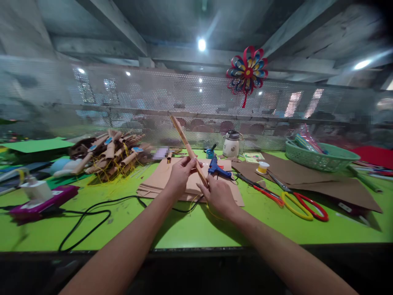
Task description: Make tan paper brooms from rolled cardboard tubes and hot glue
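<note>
A long, narrow brown paper tube (188, 144) slants up and to the left between my hands. My left hand (180, 175) pinches it around the middle. My right hand (218, 193) has its fingers closed around the lower end. Yellow string (193, 203) hangs below my hands. Beneath them lies a stack of brown paper sheets (159, 180). Just right of the tube, a blue glue gun (216, 167) rests on the stack.
On the left are a pile of rolled paper tubes (113, 157), a purple power strip (46, 203) and a black cable (110, 200). To the right lie red-and-yellow-handled scissors (302, 205), a string spool (263, 167) and a green basket (322, 159). A lidded jar (231, 145) stands behind.
</note>
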Demonstrator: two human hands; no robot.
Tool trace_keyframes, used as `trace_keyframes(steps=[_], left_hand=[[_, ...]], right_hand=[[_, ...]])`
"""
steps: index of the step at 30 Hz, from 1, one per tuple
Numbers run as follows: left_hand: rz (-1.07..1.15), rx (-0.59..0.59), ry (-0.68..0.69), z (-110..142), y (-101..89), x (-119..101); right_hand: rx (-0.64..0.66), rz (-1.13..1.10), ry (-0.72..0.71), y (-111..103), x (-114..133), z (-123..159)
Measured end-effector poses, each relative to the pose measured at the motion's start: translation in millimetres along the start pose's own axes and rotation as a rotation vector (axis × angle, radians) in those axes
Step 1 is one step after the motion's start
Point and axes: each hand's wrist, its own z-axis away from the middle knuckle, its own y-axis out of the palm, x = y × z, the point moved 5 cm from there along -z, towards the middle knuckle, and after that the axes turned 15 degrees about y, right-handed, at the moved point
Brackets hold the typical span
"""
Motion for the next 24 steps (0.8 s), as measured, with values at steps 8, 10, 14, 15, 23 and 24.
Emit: trace_keyframes(steps=[8,10,14,15,23,24], left_hand=[[0.098,-0.05,-0.056,-5.1,-10.2,2.0],[0.147,-0.052,-0.09,-5.2,-10.3,1.2],[0.206,-0.039,-0.095,-6.1,-9.2,-2.0],[0.21,-0.022,-0.092,-6.1,-8.4,-2.7],[0.195,0.151,-0.14,0.6,0.9,-3.3],[0.193,0.166,-0.141,1.3,2.0,-3.6]], right_hand=[[-0.099,-0.15,-0.068,-13.4,-5.7,-3.0],[-0.103,-0.222,-0.022,-17.2,-12.1,-8.8],[-0.047,-0.549,0.063,-16.3,-25.9,-22.1],[-0.042,-0.646,0.071,-15.2,-28.6,-25.0],[0.186,-1.106,-0.013,-3.4,-24.9,-34.7],[0.253,-1.133,-0.02,-1.4,-22.0,-33.5]])
